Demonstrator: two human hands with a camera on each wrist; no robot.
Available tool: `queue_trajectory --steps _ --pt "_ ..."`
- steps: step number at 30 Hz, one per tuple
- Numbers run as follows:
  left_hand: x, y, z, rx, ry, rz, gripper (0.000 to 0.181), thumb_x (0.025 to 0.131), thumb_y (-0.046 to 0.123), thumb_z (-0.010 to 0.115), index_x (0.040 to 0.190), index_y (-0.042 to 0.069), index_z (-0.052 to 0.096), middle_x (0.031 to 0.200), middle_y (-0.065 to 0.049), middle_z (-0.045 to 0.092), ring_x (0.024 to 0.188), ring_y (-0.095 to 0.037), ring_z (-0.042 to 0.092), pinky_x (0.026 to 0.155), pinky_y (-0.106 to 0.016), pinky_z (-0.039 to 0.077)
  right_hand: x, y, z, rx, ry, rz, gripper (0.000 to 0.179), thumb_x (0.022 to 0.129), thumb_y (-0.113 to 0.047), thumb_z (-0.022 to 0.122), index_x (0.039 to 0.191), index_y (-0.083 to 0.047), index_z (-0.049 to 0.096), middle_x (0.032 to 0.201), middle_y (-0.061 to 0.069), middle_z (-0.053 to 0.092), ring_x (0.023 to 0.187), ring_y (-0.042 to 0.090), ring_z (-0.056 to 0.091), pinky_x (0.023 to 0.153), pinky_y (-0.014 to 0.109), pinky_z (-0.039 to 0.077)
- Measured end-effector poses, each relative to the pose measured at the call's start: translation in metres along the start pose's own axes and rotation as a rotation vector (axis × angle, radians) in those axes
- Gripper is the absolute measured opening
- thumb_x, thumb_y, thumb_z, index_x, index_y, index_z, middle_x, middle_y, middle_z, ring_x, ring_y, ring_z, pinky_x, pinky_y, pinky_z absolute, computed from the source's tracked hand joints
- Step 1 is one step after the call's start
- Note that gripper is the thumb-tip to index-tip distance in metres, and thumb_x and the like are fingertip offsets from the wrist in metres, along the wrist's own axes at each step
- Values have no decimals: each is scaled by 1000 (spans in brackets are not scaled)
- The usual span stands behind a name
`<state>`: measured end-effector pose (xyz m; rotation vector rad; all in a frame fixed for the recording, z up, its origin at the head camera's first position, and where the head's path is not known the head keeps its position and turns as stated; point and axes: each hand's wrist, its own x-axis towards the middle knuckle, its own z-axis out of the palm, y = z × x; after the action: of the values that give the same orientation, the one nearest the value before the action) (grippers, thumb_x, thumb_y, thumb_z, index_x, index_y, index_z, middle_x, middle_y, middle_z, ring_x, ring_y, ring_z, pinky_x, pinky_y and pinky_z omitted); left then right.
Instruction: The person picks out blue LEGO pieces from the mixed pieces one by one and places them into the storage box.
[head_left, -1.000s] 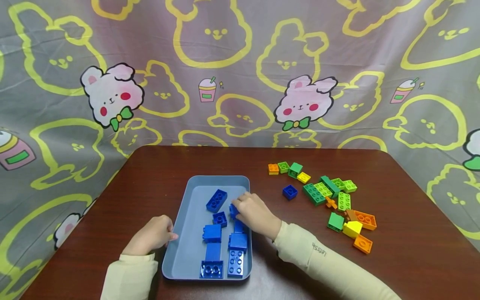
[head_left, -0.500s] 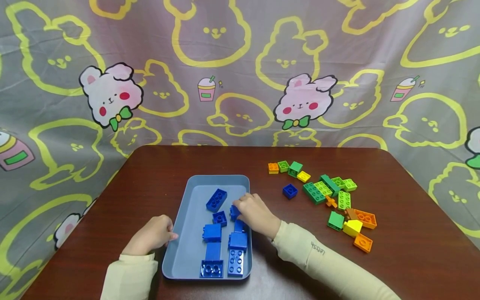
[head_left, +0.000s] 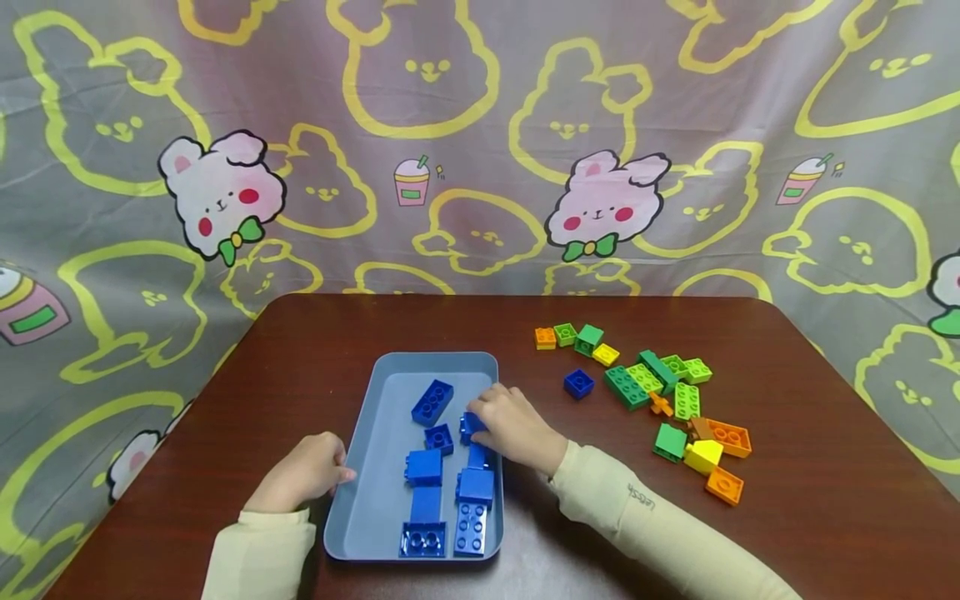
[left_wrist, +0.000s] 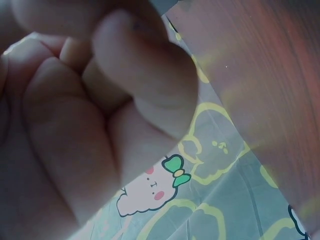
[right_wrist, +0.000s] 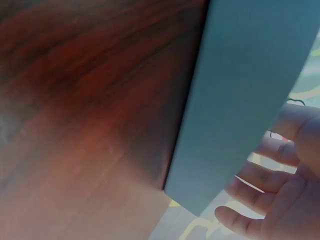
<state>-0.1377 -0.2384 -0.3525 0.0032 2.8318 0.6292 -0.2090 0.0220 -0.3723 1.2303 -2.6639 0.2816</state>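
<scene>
A grey-blue tray [head_left: 367, 492] stands on the table, with several blue toy bricks in it. At its right side my right hand [head_left: 517, 429] reaches over the rim and holds a blue brick [head_left: 471, 427], partly hidden by the fingers. Another blue brick [head_left: 480, 456] lies just in front of that one. My left hand [head_left: 303, 471] grips the tray's left rim, its fingers curled and a fingertip overlapping the edge. In the left wrist view the curled fingers [left_wrist: 145, 65] fill the upper left. The right wrist view has the tray's outer wall [right_wrist: 230, 100] before the right fingers [right_wrist: 265, 180].
Right of the tray lies a single dark blue brick [head_left: 578, 383]. Farther right are scattered green bricks [head_left: 628, 387], orange bricks [head_left: 725, 485] and a yellow sloped brick [head_left: 703, 457]. A patterned curtain [head_left: 480, 167] hangs behind the brown table [head_left: 337, 325].
The blue brick under my right hand has shifted very slightly to the right, showing a little more between the fingers. My left hand stays at the rim.
</scene>
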Motion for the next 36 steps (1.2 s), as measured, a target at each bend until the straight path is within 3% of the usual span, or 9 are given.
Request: queue_trajectory --steps 6,13,22,28,31,36 --pt "1 0 0 8 -1 4 29 76 6 68 56 5 48 50 -5 47 46 -16 43 44 -27 33 -5 9 -9 20 80 6 31 77 -27 70 100 -7 67 93 5 63 84 19 51 67 30 40" --pt "1 1 -1 6 4 4 32 76 3 68 53 5 46 47 -4 46 43 -14 40 43 -25 30 -20 38 -23 -31 136 129 30 73 -25 74 95 -6 68 91 7 63 85 22 53 70 36 42" --pt "-1 0 1 13 5 2 33 74 2 68 52 6 44 46 -3 42 43 -12 37 42 -24 29 -49 92 -30 -127 189 217 27 70 -19 76 88 -1 66 79 10 61 72 26 55 55 37 44" --pt "0 1 2 16 4 -3 33 75 2 68 52 6 44 46 -3 41 43 -12 36 42 -24 28 -61 112 -27 -98 125 316 34 69 -15 76 95 3 64 80 13 58 72 31 54 52 38 44" --pt "0 2 2 11 6 -11 36 74 1 68 51 7 41 45 -1 37 42 -11 32 42 -23 25 -62 115 -26 -16 60 367 38 72 -15 74 103 4 61 88 17 58 77 31 56 59 39 47" --pt "1 2 2 23 1 0 33 75 2 68 52 6 44 46 -3 41 43 -12 37 42 -24 29 -60 117 -22 84 -36 416 41 77 -16 70 110 5 57 97 21 56 83 30 57 69 41 47"
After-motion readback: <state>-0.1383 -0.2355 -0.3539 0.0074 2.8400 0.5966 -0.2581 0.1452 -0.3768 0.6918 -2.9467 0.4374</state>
